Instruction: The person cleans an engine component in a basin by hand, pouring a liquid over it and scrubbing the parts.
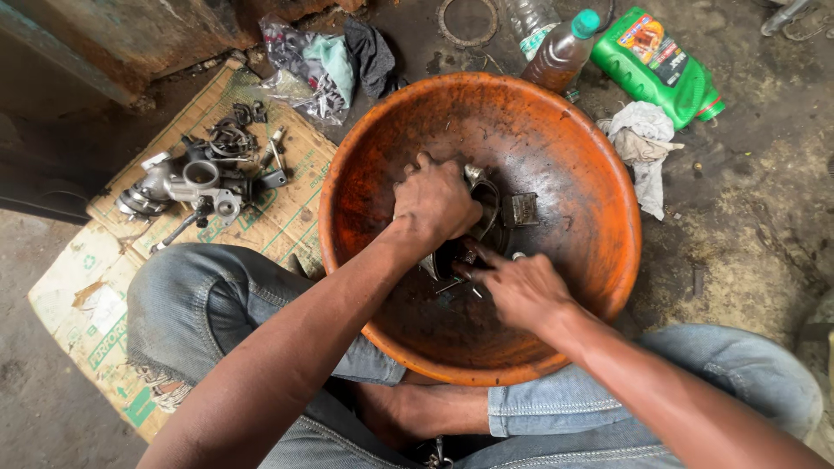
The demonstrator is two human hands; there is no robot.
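Over orange basin (599,217), left hand (434,201) fisted on metal engine part (483,201), steadying it; right hand (519,287) fingers half-spread, index probing its underside, drips contained

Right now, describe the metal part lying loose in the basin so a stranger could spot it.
Start at the big orange basin between the person's knees. In its dark, wet bottom, just beyond the left hand, lies a small metal block. It alone is squarish and lies untouched; the other metal pieces there are gripped by the left hand or touched by the right hand.
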